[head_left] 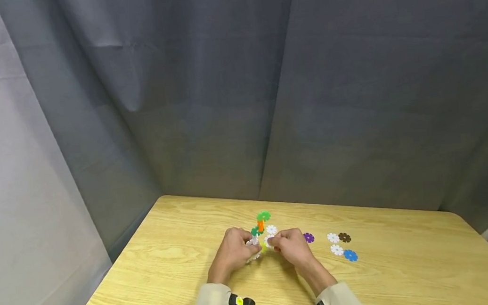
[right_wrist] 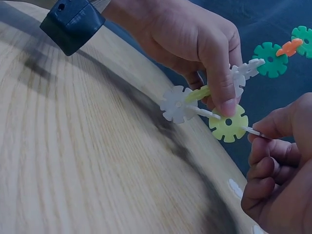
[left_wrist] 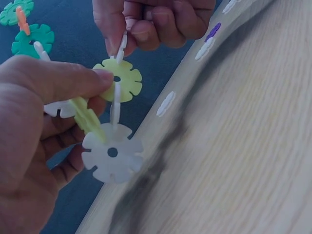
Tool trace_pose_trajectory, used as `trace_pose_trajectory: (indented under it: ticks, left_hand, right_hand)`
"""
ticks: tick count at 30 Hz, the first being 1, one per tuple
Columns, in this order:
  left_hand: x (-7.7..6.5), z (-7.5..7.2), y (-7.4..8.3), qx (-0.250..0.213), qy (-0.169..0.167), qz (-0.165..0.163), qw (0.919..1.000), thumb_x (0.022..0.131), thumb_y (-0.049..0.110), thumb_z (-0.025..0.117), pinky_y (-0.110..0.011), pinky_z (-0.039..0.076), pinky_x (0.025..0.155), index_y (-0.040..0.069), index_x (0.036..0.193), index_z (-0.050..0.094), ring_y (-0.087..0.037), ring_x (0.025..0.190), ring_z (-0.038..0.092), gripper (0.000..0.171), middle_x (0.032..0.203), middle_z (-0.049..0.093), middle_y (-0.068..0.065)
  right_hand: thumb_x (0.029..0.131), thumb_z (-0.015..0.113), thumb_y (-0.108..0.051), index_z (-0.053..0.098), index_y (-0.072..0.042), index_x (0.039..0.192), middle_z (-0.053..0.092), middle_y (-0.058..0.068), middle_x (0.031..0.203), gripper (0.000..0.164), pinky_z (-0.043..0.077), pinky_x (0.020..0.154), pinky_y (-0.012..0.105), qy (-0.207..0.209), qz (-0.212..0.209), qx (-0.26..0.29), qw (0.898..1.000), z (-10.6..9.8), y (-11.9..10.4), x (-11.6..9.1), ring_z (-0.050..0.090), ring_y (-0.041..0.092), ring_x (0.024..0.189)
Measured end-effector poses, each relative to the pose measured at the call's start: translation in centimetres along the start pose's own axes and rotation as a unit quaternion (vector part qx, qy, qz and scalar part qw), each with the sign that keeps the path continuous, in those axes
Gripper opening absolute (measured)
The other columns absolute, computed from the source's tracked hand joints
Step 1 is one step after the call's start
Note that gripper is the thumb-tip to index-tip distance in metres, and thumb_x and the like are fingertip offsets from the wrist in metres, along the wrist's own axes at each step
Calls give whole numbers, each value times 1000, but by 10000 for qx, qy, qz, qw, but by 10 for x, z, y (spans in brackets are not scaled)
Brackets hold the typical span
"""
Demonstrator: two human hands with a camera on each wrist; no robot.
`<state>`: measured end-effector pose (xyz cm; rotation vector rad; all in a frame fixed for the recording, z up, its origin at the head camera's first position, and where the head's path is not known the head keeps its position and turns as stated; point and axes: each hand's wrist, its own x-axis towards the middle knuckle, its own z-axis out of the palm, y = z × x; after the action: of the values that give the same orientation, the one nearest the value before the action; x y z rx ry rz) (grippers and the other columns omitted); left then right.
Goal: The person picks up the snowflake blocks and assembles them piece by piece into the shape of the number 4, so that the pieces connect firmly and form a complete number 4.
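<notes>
A chain of notched plastic discs hangs between the two hands above the table. My left hand (head_left: pixel 233 251) pinches a yellow disc (left_wrist: pixel 127 83) of it between thumb and fingers. A white disc (left_wrist: pixel 112 152) hangs at the chain's lower end in the left wrist view. Farther along come a green disc (right_wrist: pixel 270 60), an orange disc (right_wrist: pixel 290 47) and a second green disc (head_left: pixel 263 216). With thumb and forefinger my right hand (head_left: pixel 294 249) pinches a white disc (right_wrist: pixel 253 131), whose edge meets the yellow disc's rim. Fingers hide part of both discs.
On the wooden table (head_left: pixel 164 233) a loose white disc (head_left: pixel 271 229) lies behind the hands. To the right lie a purple disc (head_left: pixel 309 237), a brown disc (head_left: pixel 345 237), a blue disc (head_left: pixel 351 255) and two more white ones. Grey curtains (head_left: pixel 206 103) stand behind the table.
</notes>
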<state>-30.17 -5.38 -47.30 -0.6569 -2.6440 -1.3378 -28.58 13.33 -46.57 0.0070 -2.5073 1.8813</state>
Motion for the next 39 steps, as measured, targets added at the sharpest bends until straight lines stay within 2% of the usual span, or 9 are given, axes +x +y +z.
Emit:
trace_pose_trajectory:
  ticks: [6,14,19,24,30,39]
  left_hand:
    - [-2,0,-2,-20,35,53,10000,82,12,76,-25,34,56,16,52,50,-9,63,39,41,57,36,9]
    - [-4,-1,-2,-225,50,-113,9997,85,12,76,-25,42,56,16,61,64,-11,66,47,27,66,53,7]
    - [-5,-2,-2,-306,125,22,9995,84,9,75,-22,38,52,15,57,57,-7,59,43,33,62,50,9]
    - [-6,-2,-1,-482,162,64,9987,83,5,74,-20,36,47,13,58,60,-5,53,42,30,57,49,9]
    - [-6,-4,-1,-415,220,62,9989,82,4,74,-20,36,47,11,60,62,-5,53,43,26,57,50,9]
    - [-10,-6,-2,-435,235,-11,9988,81,3,74,-21,36,47,11,61,63,-7,53,43,24,57,51,9]
  right_hand:
    - [85,68,-7,57,-2,60,48,1,55,28,28,46,23,-24,54,233,9997,5,2,-1,35,11,50]
    - [86,67,-7,58,0,61,52,5,57,27,30,46,23,-69,136,578,9982,7,2,-3,37,11,50]
    - [85,67,-6,60,5,66,53,6,57,23,34,48,24,-75,200,866,9960,9,1,-5,40,12,51]
    - [85,67,-6,60,7,67,53,5,57,23,33,47,25,-5,252,974,9949,13,0,-6,40,12,50]
    - [86,67,-6,62,8,71,55,4,59,21,35,48,24,10,293,961,9949,17,1,-4,42,12,51]
    - [86,67,-4,61,6,71,54,4,57,19,34,46,24,-112,379,1261,9912,21,-1,-5,42,11,51]
